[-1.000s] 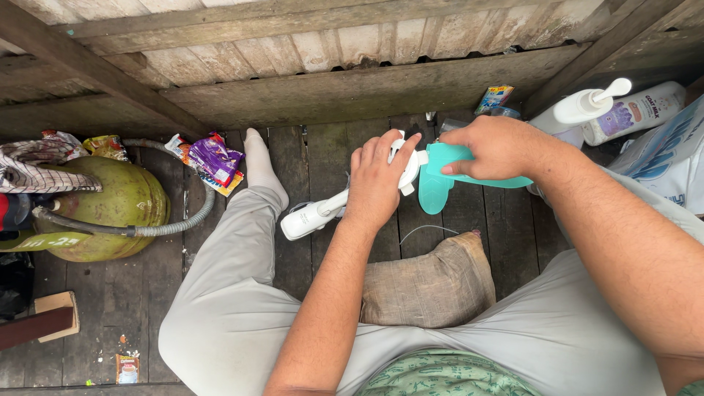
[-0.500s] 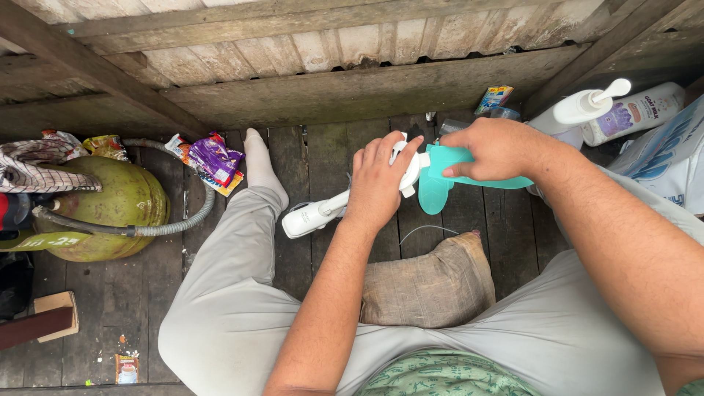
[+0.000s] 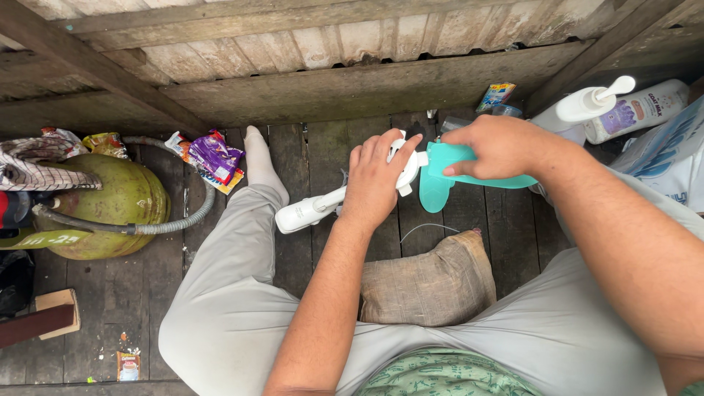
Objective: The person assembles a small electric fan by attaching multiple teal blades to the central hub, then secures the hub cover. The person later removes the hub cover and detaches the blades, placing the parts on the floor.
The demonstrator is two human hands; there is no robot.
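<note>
My left hand (image 3: 376,180) grips a white device (image 3: 308,211) with a long handle and a round head, held over my lap. My right hand (image 3: 497,145) is closed on a teal fan blade (image 3: 437,183) that sits against the round white head. The two hands are nearly touching at the head. My legs in light grey trousers (image 3: 227,293) stretch out on the wooden plank floor (image 3: 315,154).
A green gas cylinder (image 3: 117,202) with a grey hose lies at the left. Snack wrappers (image 3: 209,158) lie by my foot. A brown sack (image 3: 429,282) rests between my legs. White pump bottles (image 3: 594,106) stand at the right, next to a wooden wall (image 3: 352,51).
My left hand has shifted slightly on the white head. The right hand with the teal blade stays where it was.
</note>
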